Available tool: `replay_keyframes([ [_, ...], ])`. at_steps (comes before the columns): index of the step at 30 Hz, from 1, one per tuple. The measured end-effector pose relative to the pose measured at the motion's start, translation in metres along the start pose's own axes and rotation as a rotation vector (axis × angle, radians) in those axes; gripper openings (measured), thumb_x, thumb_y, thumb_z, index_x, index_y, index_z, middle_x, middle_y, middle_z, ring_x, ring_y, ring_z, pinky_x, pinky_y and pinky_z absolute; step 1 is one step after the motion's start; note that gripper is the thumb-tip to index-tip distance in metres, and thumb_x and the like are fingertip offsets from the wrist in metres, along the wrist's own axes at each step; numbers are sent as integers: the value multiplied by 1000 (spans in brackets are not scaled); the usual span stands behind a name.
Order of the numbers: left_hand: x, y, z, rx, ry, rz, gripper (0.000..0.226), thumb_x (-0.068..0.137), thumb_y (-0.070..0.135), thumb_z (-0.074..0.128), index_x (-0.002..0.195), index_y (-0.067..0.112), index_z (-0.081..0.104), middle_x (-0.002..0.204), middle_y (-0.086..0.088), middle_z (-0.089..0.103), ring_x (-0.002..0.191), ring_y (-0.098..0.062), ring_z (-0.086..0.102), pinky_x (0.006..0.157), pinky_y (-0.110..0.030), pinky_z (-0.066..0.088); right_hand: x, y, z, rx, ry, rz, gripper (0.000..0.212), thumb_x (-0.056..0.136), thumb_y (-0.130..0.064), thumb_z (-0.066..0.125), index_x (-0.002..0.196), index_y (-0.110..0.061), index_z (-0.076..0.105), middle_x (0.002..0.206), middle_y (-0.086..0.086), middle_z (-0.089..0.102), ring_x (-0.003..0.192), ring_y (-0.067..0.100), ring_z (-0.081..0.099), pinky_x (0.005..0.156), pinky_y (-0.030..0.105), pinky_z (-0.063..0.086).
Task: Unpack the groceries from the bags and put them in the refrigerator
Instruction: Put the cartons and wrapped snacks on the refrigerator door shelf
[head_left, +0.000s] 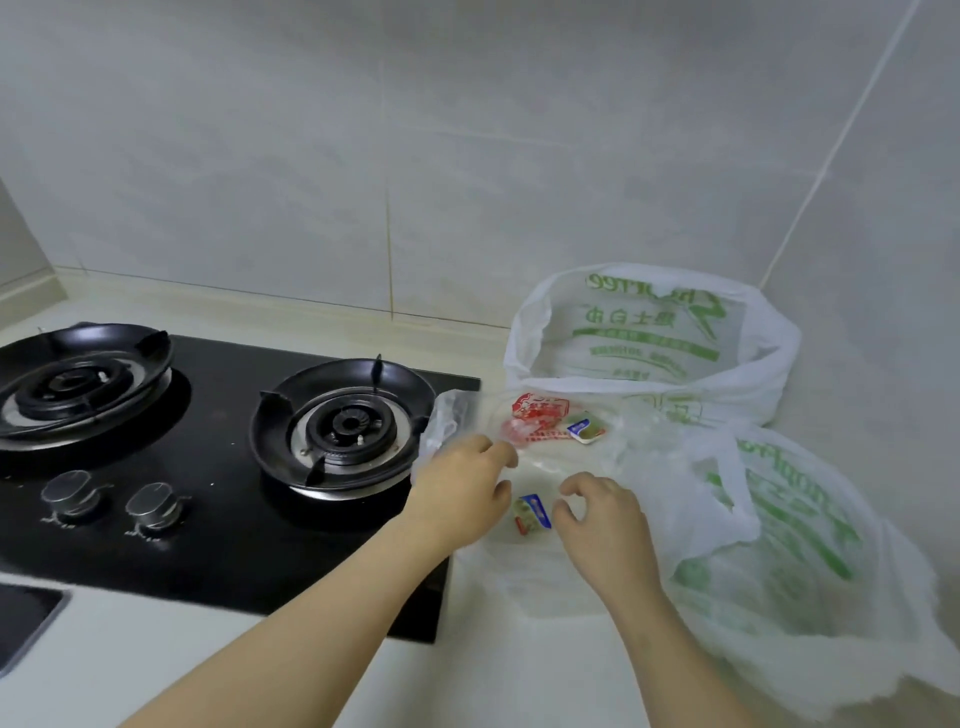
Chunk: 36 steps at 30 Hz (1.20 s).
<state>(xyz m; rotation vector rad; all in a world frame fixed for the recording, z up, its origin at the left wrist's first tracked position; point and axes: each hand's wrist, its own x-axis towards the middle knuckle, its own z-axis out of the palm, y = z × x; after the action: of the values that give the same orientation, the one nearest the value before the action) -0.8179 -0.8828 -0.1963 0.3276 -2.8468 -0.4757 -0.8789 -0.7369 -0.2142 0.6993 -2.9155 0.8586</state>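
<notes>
Far white bag (649, 332) and near white bag (779, 545) slump on the tabletop (519, 675), and the clear bag (452, 415) lies between them and the stove (208, 519) — light, limp, slippery film, best gathered at its mouth. The left hand (462, 493) pinches that film, while the right hand (608, 519) curls just beside a small packet (531, 513) — whether its grip holds anything, I cannot tell.
</notes>
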Motion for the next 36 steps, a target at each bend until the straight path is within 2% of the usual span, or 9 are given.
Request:
replay_keyframes([
  [11,48,10,67,-7,-325,-133,45,88,24,54,133,22,46,134,0,46,123,-20,41,94,-32,44,72,74,13,-56,-267,8,39,94,-10,42,132,-13,49,125,8,59,116,25,53,89,28,43],
  [13,52,8,76,9,-364,-156,51,86,27,56,135,22,44,134,0,46,122,-21,41,96,-34,43,81,82,19,-107,-290,-5,35,92,-10,42,125,-15,52,121,9,61,113,27,54,82,28,42],
  [15,55,6,83,33,-394,-164,55,84,30,59,136,22,42,133,-1,47,121,-22,42,98,-34,42,90,90,24,-176,-310,-26,19,89,-9,44,103,-18,53,115,9,62,107,28,55,74,28,38],
  [16,56,5,86,38,-409,-169,56,84,31,59,137,22,42,133,-1,47,120,-23,43,99,-34,41,93,93,26,-208,-322,-37,16,87,-9,45,100,-16,52,115,8,60,108,27,54,74,28,38],
  [18,57,5,90,52,-437,-180,59,83,34,61,137,21,41,131,-1,48,119,-23,44,99,-34,40,98,98,28,-259,-352,-47,27,86,-10,48,112,-13,52,118,5,57,112,26,51,82,29,41],
  [22,59,7,93,105,-459,-191,53,81,35,62,129,20,46,122,-2,52,112,-23,47,93,-32,43,104,101,29,-298,-366,-58,21,84,-9,48,105,-15,49,115,3,58,109,24,52,80,26,40],
  [28,57,8,92,124,-438,-224,44,82,29,60,124,17,51,118,-5,55,109,-23,51,91,-31,45,101,93,31,-229,-366,-90,39,84,-21,57,122,-19,52,118,2,59,112,23,49,83,26,39],
  [32,56,8,86,-20,-410,-297,51,82,19,62,131,18,44,122,-5,51,109,-23,52,86,-26,44,96,85,29,-133,-377,-129,47,85,-22,60,130,-18,48,121,4,56,115,23,46,91,28,39],
  [36,54,10,76,-203,-316,-374,48,81,9,60,125,16,43,113,-6,59,98,-20,55,63,-17,36,93,78,25,15,-405,-123,50,82,-17,64,129,-19,49,119,4,50,109,22,51,87,28,43],
])
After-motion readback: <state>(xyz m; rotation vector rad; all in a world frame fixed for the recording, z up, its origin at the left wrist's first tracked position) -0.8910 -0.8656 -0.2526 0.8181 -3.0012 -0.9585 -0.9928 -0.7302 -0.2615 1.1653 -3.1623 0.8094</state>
